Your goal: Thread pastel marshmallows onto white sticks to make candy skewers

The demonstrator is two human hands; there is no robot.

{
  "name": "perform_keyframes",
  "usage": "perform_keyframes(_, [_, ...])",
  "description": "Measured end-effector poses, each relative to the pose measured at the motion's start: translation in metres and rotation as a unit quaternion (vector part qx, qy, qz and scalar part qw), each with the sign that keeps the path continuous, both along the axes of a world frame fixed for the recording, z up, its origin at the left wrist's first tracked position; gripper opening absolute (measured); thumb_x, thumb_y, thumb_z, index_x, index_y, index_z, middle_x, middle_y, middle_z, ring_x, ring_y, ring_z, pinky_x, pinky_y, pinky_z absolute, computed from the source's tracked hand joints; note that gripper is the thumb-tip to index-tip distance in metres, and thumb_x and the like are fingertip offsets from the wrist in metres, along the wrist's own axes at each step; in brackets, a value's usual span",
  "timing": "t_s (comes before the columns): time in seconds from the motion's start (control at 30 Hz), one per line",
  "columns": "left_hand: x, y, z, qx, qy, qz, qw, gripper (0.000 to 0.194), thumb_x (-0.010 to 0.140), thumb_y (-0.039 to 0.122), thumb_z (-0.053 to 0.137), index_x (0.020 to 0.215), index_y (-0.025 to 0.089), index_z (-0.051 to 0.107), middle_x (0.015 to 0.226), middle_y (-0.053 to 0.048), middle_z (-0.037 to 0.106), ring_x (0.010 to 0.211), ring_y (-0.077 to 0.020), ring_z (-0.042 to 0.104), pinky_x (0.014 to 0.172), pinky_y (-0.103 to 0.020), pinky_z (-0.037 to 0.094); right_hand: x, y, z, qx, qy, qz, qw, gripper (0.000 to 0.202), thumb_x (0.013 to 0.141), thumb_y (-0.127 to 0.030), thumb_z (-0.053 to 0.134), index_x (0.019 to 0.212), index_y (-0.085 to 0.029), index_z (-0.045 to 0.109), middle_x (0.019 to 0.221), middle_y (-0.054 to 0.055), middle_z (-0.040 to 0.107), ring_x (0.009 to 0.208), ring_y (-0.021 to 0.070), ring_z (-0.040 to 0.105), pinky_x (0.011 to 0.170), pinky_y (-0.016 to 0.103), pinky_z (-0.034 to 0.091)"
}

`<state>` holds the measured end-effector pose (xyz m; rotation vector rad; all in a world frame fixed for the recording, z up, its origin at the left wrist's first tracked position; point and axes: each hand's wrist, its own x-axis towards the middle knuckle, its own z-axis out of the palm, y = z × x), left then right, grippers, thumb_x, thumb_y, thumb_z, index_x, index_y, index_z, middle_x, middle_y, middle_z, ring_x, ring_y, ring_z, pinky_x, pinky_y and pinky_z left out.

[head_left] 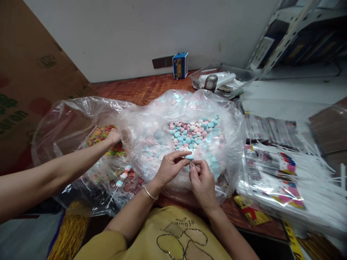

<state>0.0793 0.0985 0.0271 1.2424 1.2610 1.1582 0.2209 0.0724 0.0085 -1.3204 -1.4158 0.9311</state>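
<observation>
My left hand (171, 167), with a bracelet at the wrist, pinches a blue and white marshmallow (189, 157) between thumb and fingers. My right hand (201, 177) is closed close against it, thumb and fingertips pressed together; what they hold is hidden. Both hands are over a clear plastic bag (230, 126) of loose pink, blue and white marshmallows (187, 135). To the left of my left wrist, a marshmallow skewer (123, 176) on a white stick lies on another plastic bag.
Another person's hand (114, 136) reaches from the left into a bag of colourful ring-shaped sweets (101, 135). On the right lie printed clear packets (273, 177) and white sticks (309, 166). Behind stand a blue box (180, 65) and a clear tray (241, 85); a large carton (32, 72) is left.
</observation>
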Motion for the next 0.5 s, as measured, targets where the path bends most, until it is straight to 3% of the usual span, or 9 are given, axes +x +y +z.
perform_keyframes(0.1, [-0.002,0.023,0.008,0.013,0.06,-0.03,0.998,0.052,0.082,0.033,0.077,0.133,0.025,0.069,0.111,-0.005,0.077,0.072,-0.0121,0.069,0.067,-0.023,0.055,0.008,0.002,-0.005,-0.022,0.045,-0.029,0.998,0.025,0.099,-0.044,0.052,0.099,-0.02,0.057,0.061,-0.004,0.059,0.05,0.014,0.053,0.05,0.024,0.039])
perform_keyframes(0.2, [-0.003,0.067,0.018,0.085,0.19,0.022,0.978,0.029,0.092,0.031,0.065,0.116,0.02,0.076,0.102,-0.007,0.078,0.079,-0.0168,0.073,0.075,-0.027,0.056,0.017,0.001,-0.008,-0.036,0.068,-0.05,0.996,0.026,0.099,-0.046,0.053,0.1,-0.02,0.057,0.058,-0.006,0.054,0.048,0.0122,0.047,0.048,0.023,0.035])
perform_keyframes(0.27, [-0.001,0.103,0.023,0.122,0.345,0.032,0.93,0.022,0.094,0.024,0.062,0.104,0.018,0.08,0.101,-0.01,0.079,0.092,-0.0217,0.074,0.088,-0.031,0.055,0.02,-0.001,-0.008,-0.039,0.074,-0.052,0.995,0.027,0.099,-0.046,0.053,0.099,-0.02,0.057,0.056,-0.007,0.052,0.047,0.0118,0.045,0.047,0.022,0.033])
perform_keyframes(0.37, [0.005,0.15,0.023,0.093,0.556,0.008,0.826,0.031,0.096,0.015,0.053,0.113,0.015,0.079,0.11,-0.017,0.078,0.107,-0.0279,0.072,0.097,-0.036,0.05,0.022,-0.003,-0.007,-0.036,0.074,-0.046,0.996,0.026,0.098,-0.046,0.052,0.097,-0.02,0.057,0.054,-0.007,0.05,0.047,0.0122,0.045,0.047,0.023,0.033])
perform_keyframes(0.43, [0.007,0.17,0.019,0.072,0.605,-0.025,0.793,0.037,0.092,0.011,0.056,0.122,0.019,0.076,0.109,-0.017,0.078,0.107,-0.0301,0.072,0.096,-0.037,0.05,0.023,-0.003,-0.006,-0.031,0.071,-0.041,0.996,0.025,0.098,-0.044,0.052,0.097,-0.02,0.058,0.055,-0.007,0.052,0.047,0.0127,0.048,0.047,0.023,0.034])
perform_keyframes(0.5, [0.008,0.181,0.013,0.068,0.614,-0.045,0.785,0.042,0.089,0.01,0.059,0.127,0.023,0.073,0.109,-0.016,0.078,0.107,-0.0307,0.072,0.095,-0.037,0.049,0.023,-0.003,-0.006,-0.029,0.071,-0.033,0.997,0.023,0.098,-0.042,0.051,0.097,-0.02,0.058,0.056,-0.006,0.053,0.048,0.0131,0.049,0.047,0.023,0.035])
